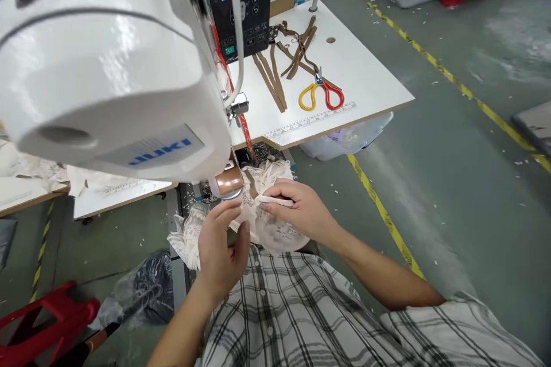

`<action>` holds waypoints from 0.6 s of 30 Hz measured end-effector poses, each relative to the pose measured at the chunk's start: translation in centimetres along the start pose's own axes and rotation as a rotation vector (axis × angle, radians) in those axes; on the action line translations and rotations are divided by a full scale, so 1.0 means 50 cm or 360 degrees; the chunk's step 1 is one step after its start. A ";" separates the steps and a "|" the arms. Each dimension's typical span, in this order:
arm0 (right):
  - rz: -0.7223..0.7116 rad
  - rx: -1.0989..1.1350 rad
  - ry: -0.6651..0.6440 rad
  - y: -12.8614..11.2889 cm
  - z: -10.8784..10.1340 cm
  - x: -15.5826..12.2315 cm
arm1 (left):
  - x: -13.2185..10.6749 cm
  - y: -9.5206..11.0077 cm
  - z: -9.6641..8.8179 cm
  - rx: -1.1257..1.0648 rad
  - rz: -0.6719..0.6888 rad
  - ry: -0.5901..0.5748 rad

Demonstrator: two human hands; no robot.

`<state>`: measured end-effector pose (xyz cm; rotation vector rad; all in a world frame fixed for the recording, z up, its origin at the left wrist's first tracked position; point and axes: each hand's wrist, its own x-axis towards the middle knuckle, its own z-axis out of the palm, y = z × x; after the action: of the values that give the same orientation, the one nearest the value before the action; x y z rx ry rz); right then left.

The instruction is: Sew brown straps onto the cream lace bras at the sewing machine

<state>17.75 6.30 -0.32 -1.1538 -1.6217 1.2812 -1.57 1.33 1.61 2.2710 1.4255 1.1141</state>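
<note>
A cream lace garment [282,234], which looks like a bra with sheer cups, lies bunched below the sewing machine head [116,69]. My right hand [303,209] pinches a rolled white edge of it between thumb and fingers. To the left, my left hand [224,243] has its fingers stretched out and the thumb apart. Its fingertips rest by the garment, just below the copper-coloured round part [229,182] of the machine. Some frilled lace [191,235] spreads out left of that hand. The needle area is mostly hidden behind the machine head.
On the white table [370,80] lie scissors [321,92] with yellow and red handles, and several brown strips [271,80]. A control panel [245,6] stands behind the machine. A red stool [51,321] and a plastic bag [150,287] are on the floor at left.
</note>
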 end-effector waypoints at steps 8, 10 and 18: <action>-0.0862 -0.1064 -0.0132 0.000 -0.014 -0.045 | 0.024 -0.011 0.005 0.0250 0.0455 -0.0527; -0.0954 -0.1134 -0.0022 0.005 -0.011 -0.051 | 0.010 -0.017 0.010 0.0316 0.0585 -0.0338; -0.1079 -0.0999 0.0204 0.010 0.004 -0.065 | -0.024 -0.018 0.006 0.0283 0.0737 0.0011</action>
<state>18.66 3.17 -0.95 -0.8611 -2.1273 0.2634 -2.25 0.80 0.32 2.8207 1.0607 1.1510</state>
